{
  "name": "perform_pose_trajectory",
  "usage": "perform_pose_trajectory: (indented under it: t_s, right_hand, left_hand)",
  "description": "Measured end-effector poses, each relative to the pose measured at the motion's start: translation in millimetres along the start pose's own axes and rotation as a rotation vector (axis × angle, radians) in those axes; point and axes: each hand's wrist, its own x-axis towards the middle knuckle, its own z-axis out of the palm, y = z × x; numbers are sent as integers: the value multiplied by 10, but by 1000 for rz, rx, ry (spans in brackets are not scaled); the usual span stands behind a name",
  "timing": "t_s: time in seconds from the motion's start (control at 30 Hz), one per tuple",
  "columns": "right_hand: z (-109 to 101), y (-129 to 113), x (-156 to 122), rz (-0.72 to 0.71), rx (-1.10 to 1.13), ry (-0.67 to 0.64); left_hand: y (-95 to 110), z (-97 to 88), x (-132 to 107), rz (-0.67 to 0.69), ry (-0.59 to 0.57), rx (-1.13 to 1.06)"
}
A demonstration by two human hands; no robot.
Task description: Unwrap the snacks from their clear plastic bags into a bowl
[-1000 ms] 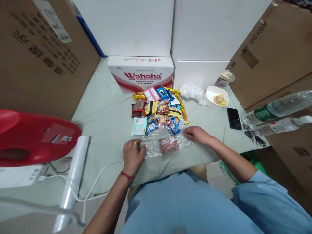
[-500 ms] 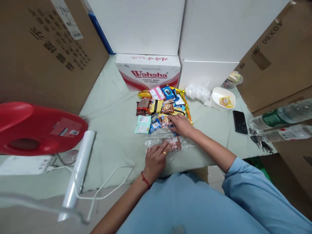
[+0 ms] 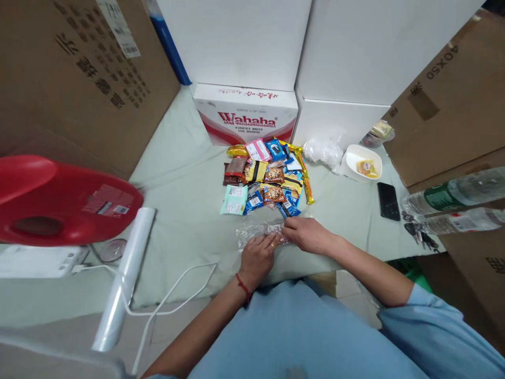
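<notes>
Near the table's front edge lies a brownish-red snack packet [image 3: 275, 229] with clear plastic film [image 3: 248, 237] over and around it. My left hand [image 3: 258, 259], with a ring and a red cord at the wrist, holds the packet from the near side, fingers pressed together on it. Pinched fingers of my right hand [image 3: 310, 235] grip the film at the packet's right end; the fingertips are partly hidden. Just beyond is a pile of wrapped snacks: a mint-green packet [image 3: 234, 200], brown cookie packets [image 3: 273, 193], yellow-and-black ones [image 3: 255, 171] and blue ones [image 3: 290, 209].
A Wahaba carton [image 3: 246, 118] stands behind the snacks. To the right are a white bowl [image 3: 349, 158], a phone [image 3: 389, 201], keys [image 3: 420, 234] and plastic bottles [image 3: 453, 195]. On the left lie a film roll [image 3: 126, 279], a white cable [image 3: 177, 279] and a red plastic object [image 3: 71, 205].
My right hand has drawn back from the snack pile to the film beside my left hand. The film is now gathered over the packet. The view has shifted slightly.
</notes>
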Motion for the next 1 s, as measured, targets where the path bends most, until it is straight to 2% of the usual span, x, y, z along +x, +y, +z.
perform_pose_trajectory:
  t_s: [0.1,0.17,0.2,0.27,0.33,0.4,0.47,0.57,0.67,0.8,0.9,0.93,1.0]
  right_hand:
    - [259,-59,-77,1,12,13]
    - [426,-83,-102,28,58,62]
    - [496,-96,-113,47,81,86]
    - [604,-129,-137,68,102,110]
    - [672,-168,-160,71,79,112]
    - [711,-204,-174,78,46,112]
    - [730,-225,-173,98,37,120]
    - [722,-222,-142,126,98,131]
    - [675,-207,-106,132,203,131]
    - [599,-227,-123,104,301,149]
    - [568,-219,-201,71,358,212]
    - [564,-197,-235,42,389,238]
    - [570,-127,-307,15,468,312]
  left_hand:
    - [-89,20,-77,22,20,-130]
    - [-178,-9,-183,15,92,-311]
    - [-227,-37,-240,-37,156,-411]
    - [-326,-113,-316,-259,329,-559]
    - [-411,-196,-296,-545,473,-562]
    - [-465,-260,-178,-744,501,-458]
    - [-477,-293,-34,-809,444,-371]
    - [-427,-309,59,-714,283,-258]
    - [-343,-332,-19,-589,168,-238]
    - [-198,-372,-5,-587,153,-632]
    - [-22,-364,191,-436,90,-817]
    - [42,-354,256,-352,65,-779]
    - [157,-329,343,-215,12,-560]
